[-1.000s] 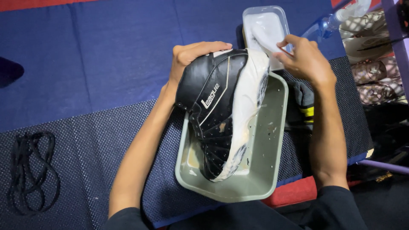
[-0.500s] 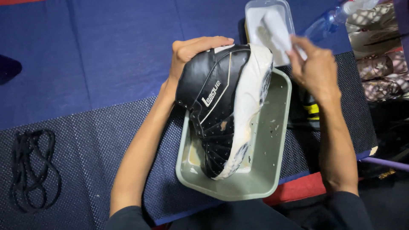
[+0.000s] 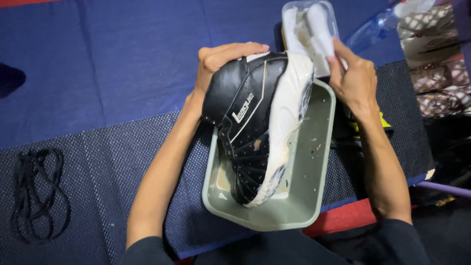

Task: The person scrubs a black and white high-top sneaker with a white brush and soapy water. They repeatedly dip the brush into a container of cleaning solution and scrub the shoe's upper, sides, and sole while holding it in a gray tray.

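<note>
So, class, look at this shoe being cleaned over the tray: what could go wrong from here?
1. The left hand alone grips the black shoe at its heel; wet with foam, it might slip into the grey tray.
2. The right hand dips a white cloth into the clear tub near the mat's edge; it could tip.
3. Foam may drip beyond the tray onto the dark mat near the black laces.

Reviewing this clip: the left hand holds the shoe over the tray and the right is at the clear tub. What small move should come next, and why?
Probably bring the right hand with its white cloth from the tub to the shoe. The sole is coated in white foam, and the left hand holds the shoe tilted over the tray, sole facing that hand.
</note>
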